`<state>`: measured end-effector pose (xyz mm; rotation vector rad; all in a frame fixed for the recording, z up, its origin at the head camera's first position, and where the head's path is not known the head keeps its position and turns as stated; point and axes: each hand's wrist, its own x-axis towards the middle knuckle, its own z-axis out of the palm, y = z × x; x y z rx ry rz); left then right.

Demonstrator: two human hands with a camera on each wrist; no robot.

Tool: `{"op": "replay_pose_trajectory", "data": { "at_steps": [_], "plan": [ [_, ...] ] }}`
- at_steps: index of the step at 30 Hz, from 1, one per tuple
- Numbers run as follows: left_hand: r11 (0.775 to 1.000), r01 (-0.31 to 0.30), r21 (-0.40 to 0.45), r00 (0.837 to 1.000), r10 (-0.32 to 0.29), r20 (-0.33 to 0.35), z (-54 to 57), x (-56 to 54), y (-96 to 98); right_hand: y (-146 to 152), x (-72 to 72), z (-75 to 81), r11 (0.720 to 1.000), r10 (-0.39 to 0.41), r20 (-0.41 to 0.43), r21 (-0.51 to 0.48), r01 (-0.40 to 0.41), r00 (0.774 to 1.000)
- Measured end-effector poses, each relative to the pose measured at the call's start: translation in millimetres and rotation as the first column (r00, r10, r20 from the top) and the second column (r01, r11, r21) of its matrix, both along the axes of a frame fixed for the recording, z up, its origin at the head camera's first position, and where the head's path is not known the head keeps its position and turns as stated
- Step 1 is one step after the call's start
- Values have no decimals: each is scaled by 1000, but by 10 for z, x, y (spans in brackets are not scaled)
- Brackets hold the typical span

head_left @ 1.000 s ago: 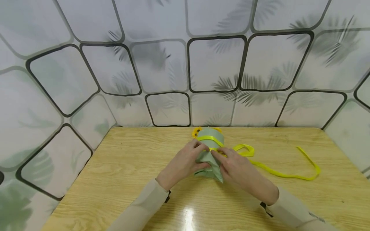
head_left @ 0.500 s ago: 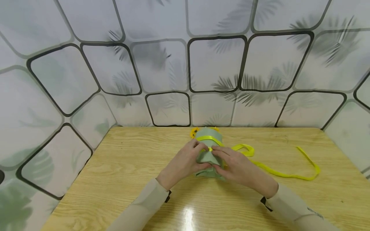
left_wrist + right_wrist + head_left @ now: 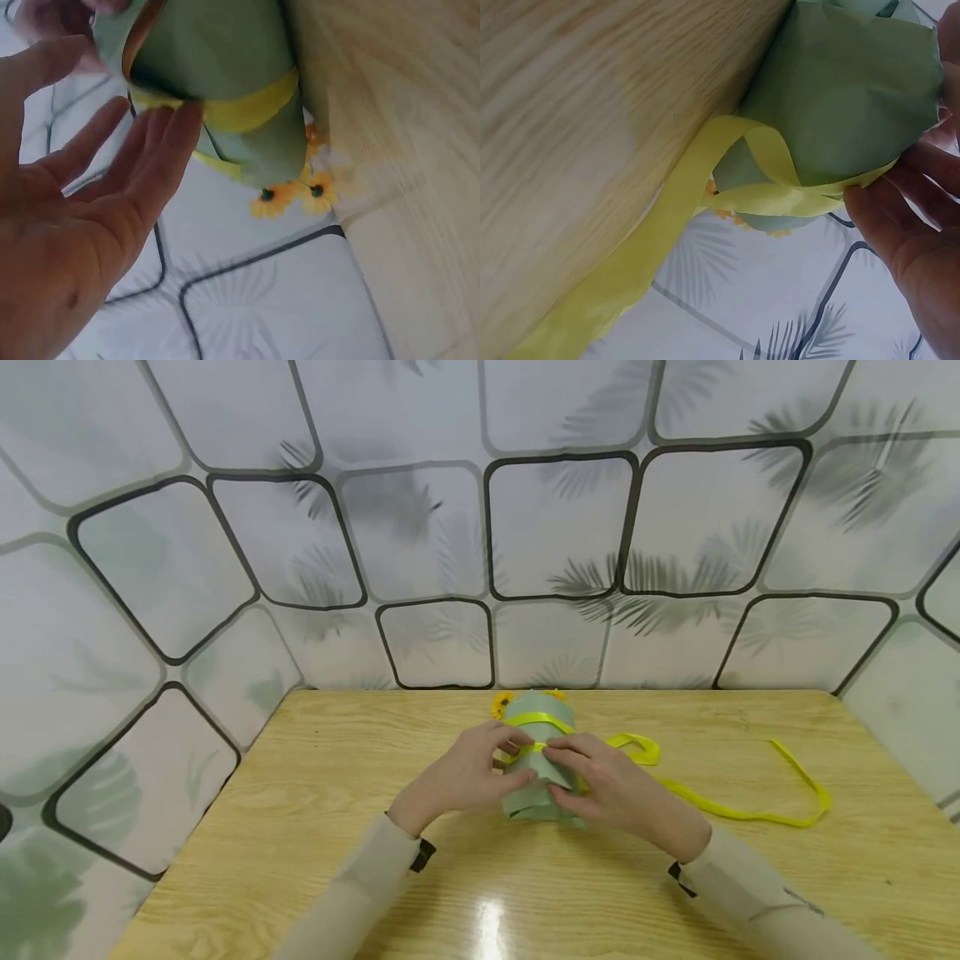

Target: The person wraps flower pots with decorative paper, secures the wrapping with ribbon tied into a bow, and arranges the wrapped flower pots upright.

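Note:
A bouquet (image 3: 542,781) in green wrapping paper lies on the table, its yellow flowers (image 3: 501,703) at the far end. A yellow ribbon (image 3: 538,718) goes round the wrap in two bands. My left hand (image 3: 465,768) is at the left side, fingers loosely bent and fingertips at the nearer band; its thumb is spread over the paper. In the left wrist view this left hand (image 3: 97,217) has its palm open. From the right, my right hand (image 3: 618,785) holds the nearer band against the wrap with its fingertips; in the right wrist view fingertips (image 3: 859,199) lie on the ribbon (image 3: 780,196).
A long loose ribbon tail (image 3: 750,816) curves across the right of the wooden table (image 3: 360,760), with a loop (image 3: 633,747) beside the bouquet. A patterned cloth wall (image 3: 555,527) stands along the table's back edge.
The right hand has moved its thumb onto the near part of the wrap. My left hand has shifted slightly left and its fingers have loosened. The bouquet has slid a little left.

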<state>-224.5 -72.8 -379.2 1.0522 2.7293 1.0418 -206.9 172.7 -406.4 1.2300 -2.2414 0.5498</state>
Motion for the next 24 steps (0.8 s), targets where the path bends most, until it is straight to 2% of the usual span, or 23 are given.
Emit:
{"op": "replay_pose_trajectory", "data": {
  "at_steps": [2, 5, 7, 10, 13, 17, 19, 24],
  "plan": [
    [997, -60, 55, 997, 57, 48, 12, -91, -35, -6, -4, 12, 1000, -1, -2, 1, 1, 1000],
    [987, -123, 104, 992, 123, 2, -11, -237, -62, -13, -7, 24, 1000, -6, -13, 1, 6, 1000],
    [986, -131, 104, 991, 135, -27, -48, -314, -64, -15, -8, 25, 1000, -10, -19, 4, 11, 1000],
    [991, -113, 78, 993, 115, -18, -116, -383, -57, -14, -7, 30, 1000, -20, -27, 13, 20, 999],
    [993, -101, 61, 994, 103, -24, -181, -398, -73, -18, -2, 32, 999, -25, -30, 21, 26, 999],
    [992, -106, 68, 991, 111, -69, -169, -380, -189, -24, 0, 47, 999, -32, -23, 26, 33, 999],
    [993, -109, 52, 991, 113, -72, -127, -354, -317, -26, 0, 52, 999, -33, -35, 30, 34, 999],
    [991, -121, -58, 992, 120, -25, -19, -251, -768, -22, -1, 45, 999, -24, -84, 34, 27, 996]
  ]
}}
